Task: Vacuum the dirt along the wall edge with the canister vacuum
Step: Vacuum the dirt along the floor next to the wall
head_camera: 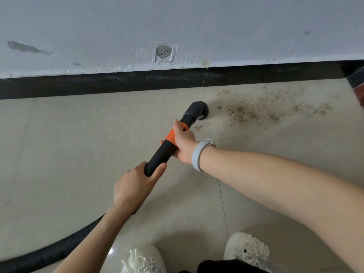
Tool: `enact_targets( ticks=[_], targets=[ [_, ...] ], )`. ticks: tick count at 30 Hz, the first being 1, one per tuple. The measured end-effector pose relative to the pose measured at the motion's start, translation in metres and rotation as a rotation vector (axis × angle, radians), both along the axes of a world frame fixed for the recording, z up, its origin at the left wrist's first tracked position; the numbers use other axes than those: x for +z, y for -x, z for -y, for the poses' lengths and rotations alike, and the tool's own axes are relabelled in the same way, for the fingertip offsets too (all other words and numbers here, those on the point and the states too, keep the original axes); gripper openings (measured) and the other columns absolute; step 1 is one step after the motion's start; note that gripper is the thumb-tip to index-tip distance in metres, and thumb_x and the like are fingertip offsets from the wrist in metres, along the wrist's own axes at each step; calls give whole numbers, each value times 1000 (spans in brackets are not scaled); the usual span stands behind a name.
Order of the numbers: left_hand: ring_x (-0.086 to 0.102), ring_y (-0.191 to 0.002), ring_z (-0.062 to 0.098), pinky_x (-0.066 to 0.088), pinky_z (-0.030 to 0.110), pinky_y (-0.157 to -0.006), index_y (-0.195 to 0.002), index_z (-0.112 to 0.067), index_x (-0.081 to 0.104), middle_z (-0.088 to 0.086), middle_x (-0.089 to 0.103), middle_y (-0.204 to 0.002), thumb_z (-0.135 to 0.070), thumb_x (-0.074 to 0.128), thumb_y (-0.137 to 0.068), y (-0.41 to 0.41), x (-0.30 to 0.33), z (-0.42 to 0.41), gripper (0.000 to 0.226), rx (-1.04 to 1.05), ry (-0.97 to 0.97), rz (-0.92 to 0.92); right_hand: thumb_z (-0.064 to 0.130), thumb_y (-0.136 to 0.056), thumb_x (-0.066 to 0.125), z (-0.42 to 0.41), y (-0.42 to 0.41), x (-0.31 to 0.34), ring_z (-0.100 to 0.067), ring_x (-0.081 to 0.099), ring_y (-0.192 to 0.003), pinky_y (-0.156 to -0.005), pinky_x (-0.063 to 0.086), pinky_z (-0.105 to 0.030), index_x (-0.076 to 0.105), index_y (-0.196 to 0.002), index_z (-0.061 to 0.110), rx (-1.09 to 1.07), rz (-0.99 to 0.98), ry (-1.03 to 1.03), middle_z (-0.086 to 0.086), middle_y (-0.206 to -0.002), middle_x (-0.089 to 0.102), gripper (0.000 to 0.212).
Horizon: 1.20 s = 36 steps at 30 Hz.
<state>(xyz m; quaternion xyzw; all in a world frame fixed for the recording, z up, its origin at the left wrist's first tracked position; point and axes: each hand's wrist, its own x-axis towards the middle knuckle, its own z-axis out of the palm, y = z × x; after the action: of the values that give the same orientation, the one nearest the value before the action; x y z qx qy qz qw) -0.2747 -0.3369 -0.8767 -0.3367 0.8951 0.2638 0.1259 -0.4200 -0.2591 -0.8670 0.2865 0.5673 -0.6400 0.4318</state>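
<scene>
A black vacuum wand [164, 152] with an orange collar slants up toward the wall. Its round brush nozzle [198, 111] touches the beige tiled floor just left of a patch of brown dirt [262, 109]. My right hand [184, 143], with a grey wristband, grips the wand at the orange collar. My left hand [136, 184] grips the wand's lower end where the ribbed black hose [49, 253] joins it. The hose runs off to the lower left. The canister is out of view.
The pale wall [177, 26] with a black skirting board [137, 81] runs across the top. A dark red object [357, 83] pokes in at the right edge. My two white beaded shoes [248, 251] stand on the tiles at the bottom.
</scene>
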Motion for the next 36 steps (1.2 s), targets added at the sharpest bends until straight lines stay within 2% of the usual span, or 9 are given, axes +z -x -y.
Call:
enact_targets(
  ticks=[4,7,11,13,15,18,23,30,36],
  targets=[
    [61,-59,18,48,33,-58,-72,-25,53,-3,64,-60,-69,41,-79,-42,-1,22,46,126,-22,-39,44,-95,47,38,-39,-6,-35,63,-100,-92,51,-46,40,-124,9,205,-122,-89,-18,-115,56,46],
    [62,-55,16,49,32,-59,-67,-21,56,-5,62,-52,-56,51,-87,-64,-4,41,40,190,-72,-44,23,-102,34,60,-58,-12,-45,37,-130,-108,34,-52,32,-105,18,317,-78,27,-23,-133,41,6],
    [61,-49,11,48,30,-57,-67,-22,56,-6,62,-50,-54,52,-87,-76,-9,41,38,124,-136,10,-14,-94,29,46,-64,-36,-54,22,-133,-110,24,-58,21,-94,26,251,68,50,-31,-146,22,41],
    [61,-51,13,49,32,-57,-70,-23,56,-5,63,-54,-56,51,-86,-70,-11,30,37,70,-156,20,-6,-97,35,27,-60,-29,-54,30,-129,-111,29,-54,22,-87,38,228,44,33,-32,-142,27,46],
    [63,-58,17,50,34,-61,-74,-23,55,-2,65,-61,-60,49,-85,-55,-11,18,39,-9,-154,40,22,-97,50,5,-58,-11,-40,63,-102,-92,51,-45,37,-101,30,147,-29,7,-24,-118,50,16],
    [63,-65,17,51,35,-66,-76,-22,54,-2,66,-66,-67,42,-83,-28,-6,1,47,-107,-125,45,41,-94,52,-21,-38,-10,-21,68,-65,-61,59,-34,37,-111,15,-39,38,-76,-6,-90,54,35],
    [62,-65,17,49,33,-63,-75,-25,53,-3,65,-65,-70,38,-79,-30,0,4,49,-78,-44,13,42,-95,51,-13,-38,5,-23,66,-70,-68,58,-36,38,-120,13,-90,82,-1,-8,-96,55,41],
    [61,-52,15,46,32,-56,-64,-22,55,-6,60,-48,-54,54,-86,-87,0,46,38,80,-50,-1,56,-89,48,44,-82,-6,-32,62,-106,-90,53,-44,39,-133,13,218,58,-52,-13,-120,59,62],
    [61,-53,18,48,34,-57,-66,-24,55,-3,63,-54,-57,53,-84,-96,-8,43,38,17,-75,35,52,-92,47,28,-90,-12,-30,62,-103,-87,55,-45,45,-127,12,187,84,-45,-10,-116,57,53]
  ],
)
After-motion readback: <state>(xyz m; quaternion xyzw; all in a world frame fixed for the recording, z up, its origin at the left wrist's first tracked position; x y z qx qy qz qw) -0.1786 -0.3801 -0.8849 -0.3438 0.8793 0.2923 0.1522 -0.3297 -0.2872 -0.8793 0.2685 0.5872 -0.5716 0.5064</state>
